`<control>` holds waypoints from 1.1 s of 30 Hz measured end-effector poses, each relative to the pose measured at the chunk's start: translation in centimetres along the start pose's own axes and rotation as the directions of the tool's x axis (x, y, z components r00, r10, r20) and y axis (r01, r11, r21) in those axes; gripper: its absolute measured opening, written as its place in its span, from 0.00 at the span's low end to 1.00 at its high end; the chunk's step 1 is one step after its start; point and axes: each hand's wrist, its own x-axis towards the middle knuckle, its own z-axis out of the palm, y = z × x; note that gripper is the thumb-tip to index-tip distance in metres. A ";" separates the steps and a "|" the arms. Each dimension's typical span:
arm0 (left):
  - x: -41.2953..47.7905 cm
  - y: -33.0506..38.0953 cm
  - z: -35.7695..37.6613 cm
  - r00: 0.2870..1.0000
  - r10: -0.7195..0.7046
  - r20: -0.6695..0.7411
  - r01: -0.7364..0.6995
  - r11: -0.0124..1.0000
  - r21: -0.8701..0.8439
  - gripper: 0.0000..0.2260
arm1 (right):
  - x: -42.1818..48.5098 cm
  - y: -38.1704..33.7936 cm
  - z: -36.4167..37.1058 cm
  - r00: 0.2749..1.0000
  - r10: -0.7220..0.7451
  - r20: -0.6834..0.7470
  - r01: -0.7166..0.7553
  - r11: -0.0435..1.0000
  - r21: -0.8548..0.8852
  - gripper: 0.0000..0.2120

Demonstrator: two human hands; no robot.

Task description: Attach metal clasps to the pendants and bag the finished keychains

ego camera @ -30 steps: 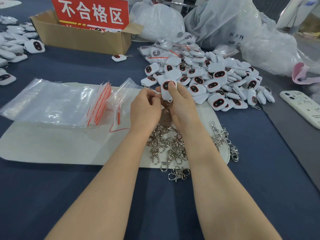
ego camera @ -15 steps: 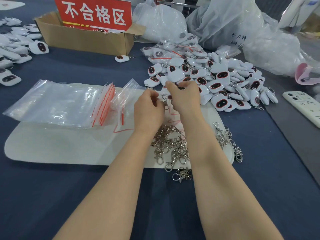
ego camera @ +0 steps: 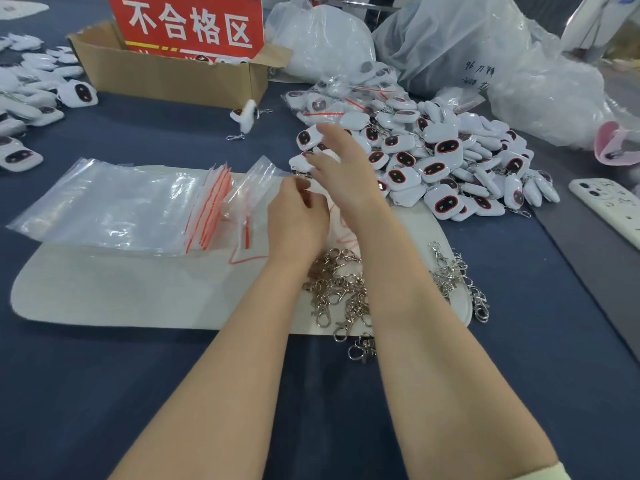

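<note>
Presently both hands meet over the far edge of a white mat (ego camera: pixel 138 292) that lies on the blue counter (ego camera: pixel 104 393). The left hand (ego camera: pixel 298 220) has its fingers curled, tips together at the mouth of a loose zip bag (ego camera: pixel 256 188); whether they pinch the bag or something small I cannot tell. The right hand (ego camera: pixel 343 171) reaches just past it with fingers nearly straight, spread over the near-left edge of the pendant pile (ego camera: pixel 446 157). A white pendant shows beneath them, but a firm grip on it cannot be made out. The pile of white pendants with dark red-rimmed faces spreads toward the counter's right edge. A heap of metal clasps (ego camera: pixel 341 292) lies on the mat's near edge between the forearms, and a smaller heap (ego camera: pixel 453 271) sits at the mat's right end. A stack of clear zip bags (ego camera: pixel 114 206) rests on the mat's left half. At the counter's far side stands a cardboard box (ego camera: pixel 166 77) with a red sign (ego camera: pixel 190 26). One keychain (ego camera: pixel 246 114) lies just in front of the box. A phone (ego camera: pixel 609 206) lies at the right edge.
</note>
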 end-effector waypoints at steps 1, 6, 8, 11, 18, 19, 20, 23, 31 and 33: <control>0.0 0.0 0.1 1.000 0.002 0.005 -0.002 1.000 0.013 0.11 | -0.2 0.6 -0.8 0.995 -0.026 -0.091 0.009 0.985 -0.175 0.21; -0.1 -0.3 0.1 1.000 0.007 0.017 -0.007 1.000 0.006 0.11 | -0.8 3.4 -2.9 0.980 0.002 -0.197 -0.147 0.670 -0.728 0.24; -0.1 -0.2 0.1 1.000 0.010 0.019 -0.010 1.000 0.008 0.11 | -0.9 3.7 -2.8 0.986 0.035 -0.161 -0.153 0.559 -0.815 0.26; -0.2 -0.1 0.2 1.000 0.009 0.021 -0.009 1.000 0.006 0.11 | -0.9 3.1 -3.0 0.984 0.005 -0.180 -0.152 0.557 -0.816 0.23; -0.1 -0.1 0.2 0.999 0.016 0.029 -0.016 1.000 0.013 0.11 | -1.2 3.2 -3.0 0.984 -0.013 -0.179 -0.141 0.558 -0.818 0.21; -0.1 -0.1 0.2 0.999 0.015 0.029 -0.015 1.000 0.012 0.10 | -1.2 3.2 -2.9 0.983 -0.012 -0.182 -0.144 0.555 -0.819 0.20; -0.1 -0.1 0.2 1.000 0.014 0.027 -0.015 1.000 0.010 0.10 | -1.3 3.2 -2.8 0.980 -0.016 -0.200 -0.153 0.579 -0.801 0.19; -0.1 -0.1 0.3 1.000 0.023 0.021 -0.023 1.000 -0.014 0.08 | -1.5 3.3 -2.7 0.969 -0.046 -0.243 -0.156 0.649 -0.744 0.17; 0.1 -0.3 0.3 0.999 0.041 0.028 -0.040 0.999 -0.010 0.08 | -1.7 2.8 -2.8 0.996 0.066 -0.060 -0.086 0.538 -0.839 0.17; 0.1 -0.3 0.3 0.999 0.044 0.023 -0.044 0.999 0.004 0.08 | -1.8 2.8 -2.8 0.997 0.056 -0.057 -0.079 0.551 -0.830 0.19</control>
